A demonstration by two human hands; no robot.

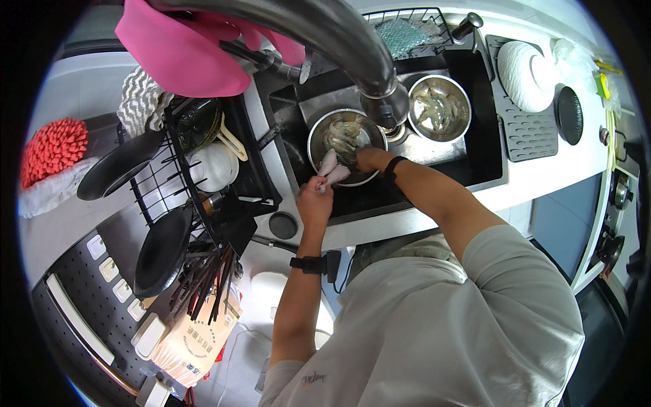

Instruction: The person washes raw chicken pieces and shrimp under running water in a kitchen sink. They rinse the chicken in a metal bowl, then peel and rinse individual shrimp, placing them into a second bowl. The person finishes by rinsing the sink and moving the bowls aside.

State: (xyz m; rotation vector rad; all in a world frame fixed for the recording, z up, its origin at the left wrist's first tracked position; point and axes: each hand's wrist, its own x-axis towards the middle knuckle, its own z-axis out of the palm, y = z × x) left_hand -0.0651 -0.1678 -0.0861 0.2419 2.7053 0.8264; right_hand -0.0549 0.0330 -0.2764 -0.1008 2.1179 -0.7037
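Observation:
A steel bowl (pixel 314 133) stands in the dark sink, with raw shrimp (pixel 342 133) in it. At its near left rim my left hand (pixel 315 196) grips kitchen scissors with pale pink handles (pixel 335 175); their blades are hidden. My right hand (pixel 368 159) reaches inside the same bowl, its fingers low among the shrimp; what they touch is hard to see. To the right, a second steel bowl (pixel 465 114) holds more shrimp (pixel 435 109) in the sink.
A dark faucet (pixel 386 109) hangs over the sink between the bowls. Pink rubber gloves (pixel 178 56) hang at the upper left. A black dish rack (pixel 188 168) with pans stands left. Right of the sink, a white bowl (pixel 524 76) rests upside down on a grey drying mat (pixel 531 135).

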